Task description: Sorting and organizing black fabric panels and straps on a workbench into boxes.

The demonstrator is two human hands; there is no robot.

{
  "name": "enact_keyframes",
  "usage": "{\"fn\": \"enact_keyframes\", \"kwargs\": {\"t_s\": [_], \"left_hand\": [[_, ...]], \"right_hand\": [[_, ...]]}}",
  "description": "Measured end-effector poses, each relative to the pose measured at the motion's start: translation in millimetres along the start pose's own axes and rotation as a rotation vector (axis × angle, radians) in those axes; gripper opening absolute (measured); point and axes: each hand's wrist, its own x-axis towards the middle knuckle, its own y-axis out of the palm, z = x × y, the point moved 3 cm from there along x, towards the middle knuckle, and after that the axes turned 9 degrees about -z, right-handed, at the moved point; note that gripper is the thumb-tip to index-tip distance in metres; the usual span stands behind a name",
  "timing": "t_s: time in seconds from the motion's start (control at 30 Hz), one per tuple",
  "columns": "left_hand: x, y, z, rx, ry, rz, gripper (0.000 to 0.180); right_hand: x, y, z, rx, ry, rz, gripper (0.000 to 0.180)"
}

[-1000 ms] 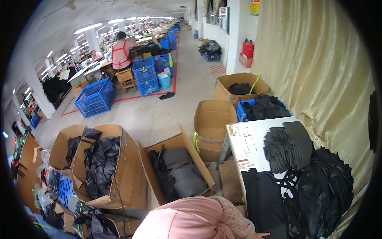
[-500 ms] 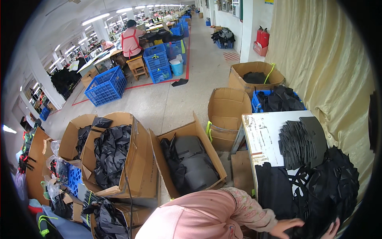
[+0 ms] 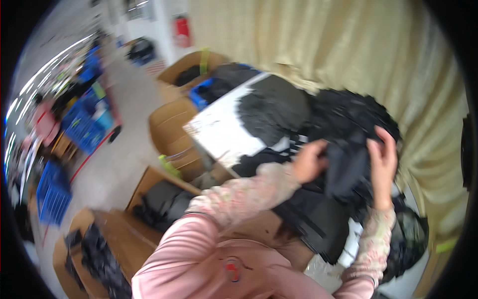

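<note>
While both hands clutch the black garment (image 3: 346, 169), left hand (image 3: 309, 162) and right hand (image 3: 382, 159) closed on either side, pile (image 3: 348, 112) just behind the grip may snag; loose pieces could slide off the worktop (image 3: 221, 132)

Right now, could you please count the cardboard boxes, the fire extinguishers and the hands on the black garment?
Cardboard boxes: 4, as far as the blur allows
Red fire extinguisher: 1
Hands on the black garment: 2, left hand and right hand
Total: 7
</note>
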Motion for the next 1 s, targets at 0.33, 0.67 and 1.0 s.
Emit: {"fn": "enact_keyframes", "kwargs": {"t_s": [0.33, 0.67, 1.0], "left_hand": [[12.1, 29.2, -7.3, -0.336, -0.002, 0.17, 0.036], [14.8, 21.2, -42.7, 0.081, 0.182, -0.009, 0.02], [6.1, 3.2, 9.7, 0.122, 0.214, 0.176, 0.031]], "right_hand": [[-59.3, -7.7, 99.5, -0.613, -0.626, 0.514, 0.112], [-72.2, -8.6, 64.9, -0.576, -0.272, 0.123, 0.063], [-34.3, -75.3, 86.6, -1.051, -0.839, -0.104, 0.032]]}}
